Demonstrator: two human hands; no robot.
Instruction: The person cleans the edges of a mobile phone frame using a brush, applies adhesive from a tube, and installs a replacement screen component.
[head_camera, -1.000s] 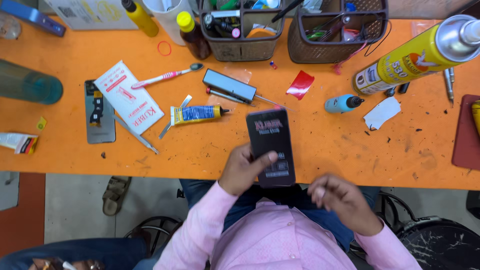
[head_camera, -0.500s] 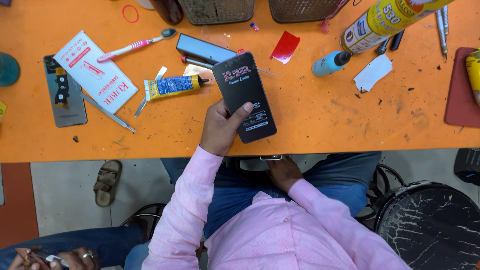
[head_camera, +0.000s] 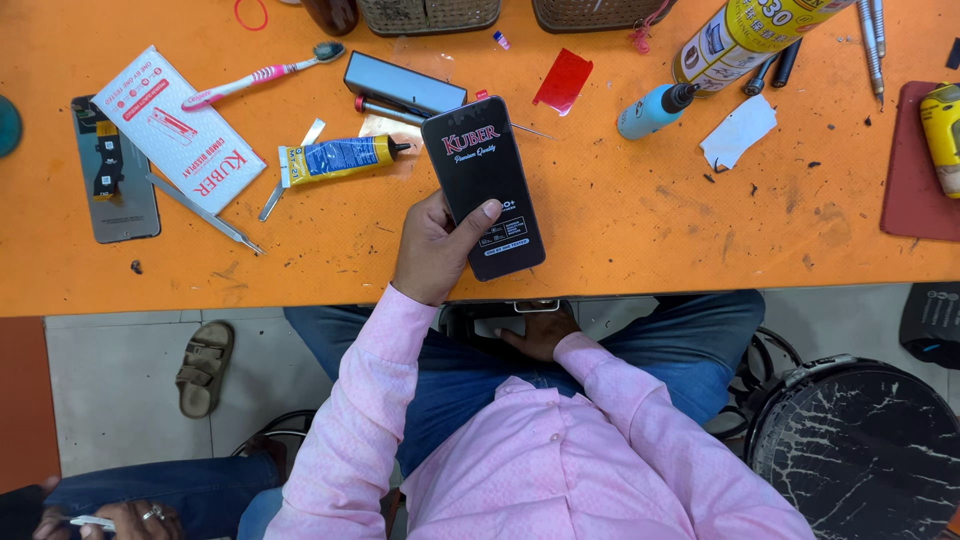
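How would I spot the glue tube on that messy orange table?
Start at the orange table and find the left hand holding a black phone-shaped pack. Just left of the pack's top lies the glue tube. It is the only yellow-and-blue tube with a black nozzle.

The left hand (head_camera: 432, 250) is gripping a black phone-shaped package (head_camera: 483, 187) over the orange table (head_camera: 640, 225), thumb lying across its lower face. The right hand (head_camera: 540, 335) is resting below the table edge at 6 o'clock, against a dark object that is largely hidden. At 10 o'clock of the package, a yellow glue tube (head_camera: 335, 158) is lying beside a metal tweezer (head_camera: 205, 212). At 2 o'clock, a blue dropper bottle (head_camera: 652, 110) is lying near a white paper scrap (head_camera: 738, 132).
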